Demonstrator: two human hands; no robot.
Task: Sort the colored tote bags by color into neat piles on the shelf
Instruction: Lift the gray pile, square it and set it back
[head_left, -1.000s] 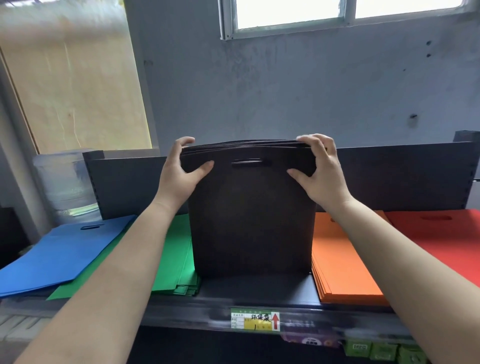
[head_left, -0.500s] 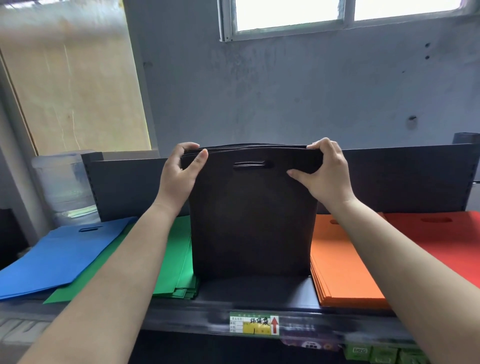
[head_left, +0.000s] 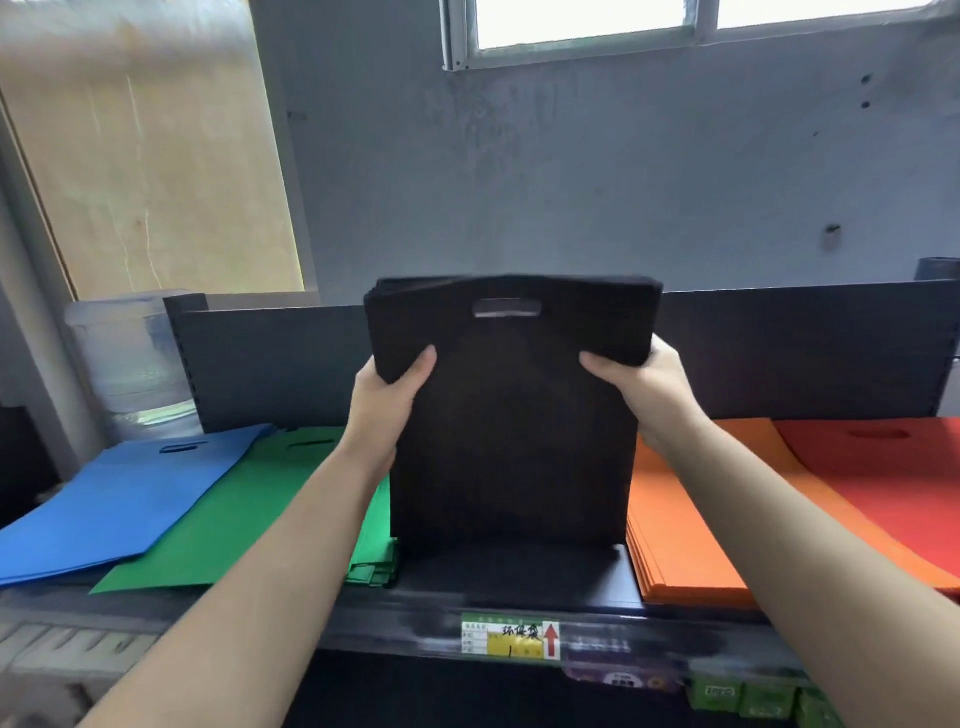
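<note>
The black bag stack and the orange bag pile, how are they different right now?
The black bag stack stands upright on its bottom edge; the orange bag pile lies flat on the shelf. The left hand and right hand grip the black stack's sides; nothing touches the orange pile. Black's handle slot shows; orange's is hidden. Both are stacked flat tote bags.

We saw two bare forearms reaching up from the lower corners of the head view — no sleeves, cuffs or gloves covered them anywhere in the frame. The left hand (head_left: 387, 395) and the right hand (head_left: 644, 387) were likewise uncovered — we noted no rings, watch, bracelet or bandage at the wrists or on the visible fingers. The thumbnails were short and unpainted. Nothing else of the person showed.
</note>
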